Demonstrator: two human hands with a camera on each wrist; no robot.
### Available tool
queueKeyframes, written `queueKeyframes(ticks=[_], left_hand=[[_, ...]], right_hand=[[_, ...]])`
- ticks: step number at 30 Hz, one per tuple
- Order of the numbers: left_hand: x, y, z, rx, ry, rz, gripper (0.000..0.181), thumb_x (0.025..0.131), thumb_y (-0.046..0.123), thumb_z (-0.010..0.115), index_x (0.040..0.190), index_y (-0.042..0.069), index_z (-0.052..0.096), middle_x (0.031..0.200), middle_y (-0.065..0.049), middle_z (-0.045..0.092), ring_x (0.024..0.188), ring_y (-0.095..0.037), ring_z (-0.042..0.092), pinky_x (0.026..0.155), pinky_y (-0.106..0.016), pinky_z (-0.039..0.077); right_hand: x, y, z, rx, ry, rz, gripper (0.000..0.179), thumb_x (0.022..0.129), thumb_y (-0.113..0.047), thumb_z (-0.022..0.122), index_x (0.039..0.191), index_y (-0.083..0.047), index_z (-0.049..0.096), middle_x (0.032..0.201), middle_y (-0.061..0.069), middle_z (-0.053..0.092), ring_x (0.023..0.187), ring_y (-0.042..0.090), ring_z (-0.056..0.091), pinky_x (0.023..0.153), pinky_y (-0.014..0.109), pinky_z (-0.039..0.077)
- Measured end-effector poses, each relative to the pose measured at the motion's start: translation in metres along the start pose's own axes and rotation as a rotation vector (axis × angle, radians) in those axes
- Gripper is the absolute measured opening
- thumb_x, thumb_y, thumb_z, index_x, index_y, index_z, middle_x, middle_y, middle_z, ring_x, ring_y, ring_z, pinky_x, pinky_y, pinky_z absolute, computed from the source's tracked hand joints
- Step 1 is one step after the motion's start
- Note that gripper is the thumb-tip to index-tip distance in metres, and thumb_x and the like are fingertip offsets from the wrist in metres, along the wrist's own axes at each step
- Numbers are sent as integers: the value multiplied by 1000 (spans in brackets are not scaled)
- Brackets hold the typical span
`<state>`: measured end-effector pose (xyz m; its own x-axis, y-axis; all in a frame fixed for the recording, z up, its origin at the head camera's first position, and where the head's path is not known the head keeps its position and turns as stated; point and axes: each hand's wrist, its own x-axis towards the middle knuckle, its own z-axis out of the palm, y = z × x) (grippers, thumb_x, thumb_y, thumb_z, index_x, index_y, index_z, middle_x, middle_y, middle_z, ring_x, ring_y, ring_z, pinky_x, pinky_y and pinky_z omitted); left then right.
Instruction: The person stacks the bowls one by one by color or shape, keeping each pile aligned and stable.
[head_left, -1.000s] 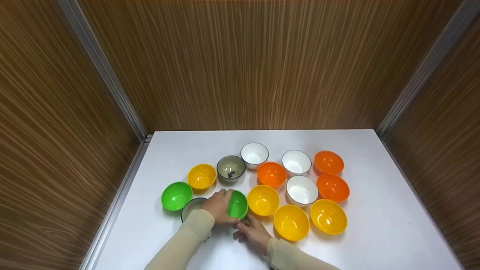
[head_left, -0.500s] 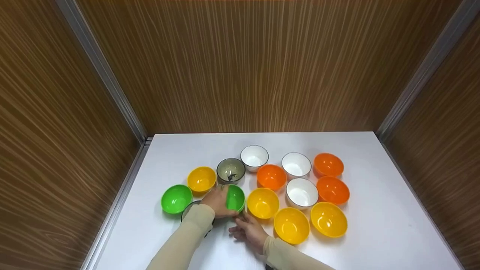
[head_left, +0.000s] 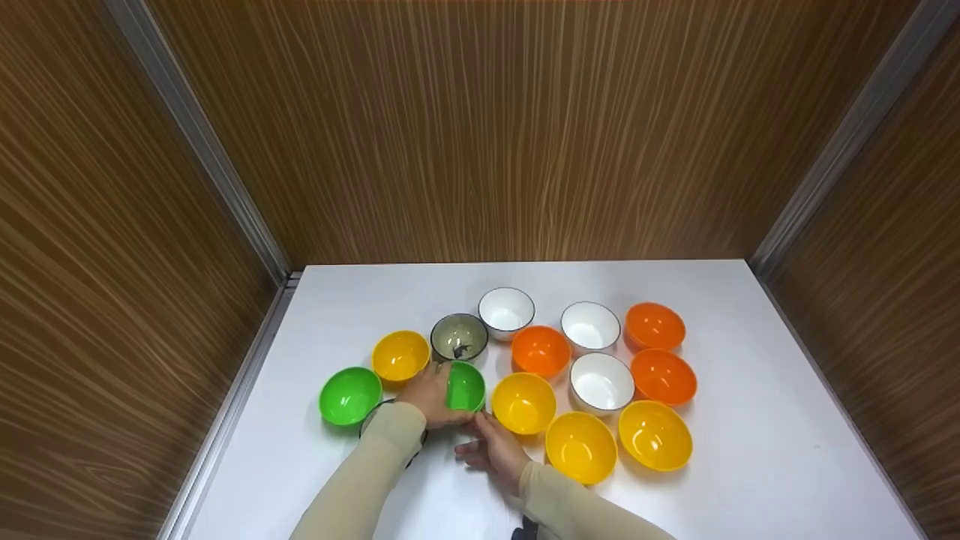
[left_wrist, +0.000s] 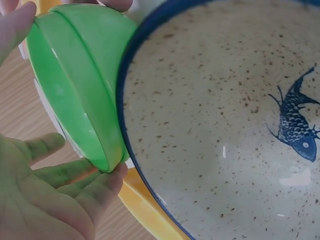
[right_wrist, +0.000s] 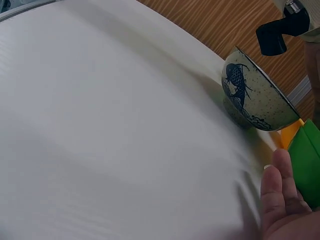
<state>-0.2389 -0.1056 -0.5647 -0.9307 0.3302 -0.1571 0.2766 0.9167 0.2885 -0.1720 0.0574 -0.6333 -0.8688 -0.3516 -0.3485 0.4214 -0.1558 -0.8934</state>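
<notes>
My left hand (head_left: 424,394) grips a green bowl (head_left: 466,386) by its sides, with the hollow facing up and toward the right. A second edge runs below the bowl's rim (left_wrist: 82,45) in the left wrist view. At the near side, my right hand (head_left: 499,450) touches this bowl with extended fingertips; its palm (left_wrist: 45,200) shows in the left wrist view. Beneath my left wrist stands a speckled bowl (left_wrist: 200,125) with a blue rim and a blue fish, mostly hidden by the sleeve from above. Another grey bowl with a fish (head_left: 454,334) sits just behind the held one.
A green bowl (head_left: 350,396) and a yellow bowl (head_left: 401,356) stand to the left. Rightward are several yellow bowls (head_left: 523,403), orange bowls (head_left: 541,351) and white bowls (head_left: 601,382), close together on the white table (head_left: 757,450). Wood-grain panels (head_left: 480,135) surround it.
Both hands have moved slightly back and to the left with the green bowl, bringing it away from the yellow bowl and nearer the grey fish bowl. The other bowls stay put.
</notes>
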Motion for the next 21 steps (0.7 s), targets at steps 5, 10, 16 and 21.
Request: queueKeyframes(ticks=[5, 10, 16, 21], left_hand=[[0, -3, 0, -50, 5, -20, 110, 68, 65, 74, 147, 2, 30, 147, -27, 32, 129, -41, 41, 105, -51, 36], [-4, -6, -8, -59, 11, 1, 98, 77, 59, 71, 146, 1, 32, 147, -27, 33, 130, -40, 41, 106, -50, 36], [-15, -23, -35, -133, 113, -5, 72, 87, 41, 68, 141, 1, 41, 140, -21, 45, 126, -37, 46, 105, -50, 37], [-29, -57, -54, -194, 197, -75, 64, 90, 36, 65, 138, 0, 45, 140, -21, 46, 129, -38, 42, 108, -52, 32]], right_hand=[[3, -3, 4, -5, 27, 15, 61, 101, -55, 28, 130, -5, 46, 128, 22, 54, 93, 27, 65, 78, 45, 53], [7, -7, 8, 7, 33, 58, 65, 99, -60, 29, 127, -5, 49, 121, 23, 58, 92, 31, 65, 77, 46, 53], [11, -11, 13, -2, 50, 92, 62, 100, -56, 29, 136, -5, 37, 122, 23, 59, 91, 34, 65, 77, 46, 53], [9, -12, 15, -22, 68, 96, 62, 102, -52, 28, 140, -3, 31, 127, 22, 56, 90, 36, 65, 74, 46, 53]])
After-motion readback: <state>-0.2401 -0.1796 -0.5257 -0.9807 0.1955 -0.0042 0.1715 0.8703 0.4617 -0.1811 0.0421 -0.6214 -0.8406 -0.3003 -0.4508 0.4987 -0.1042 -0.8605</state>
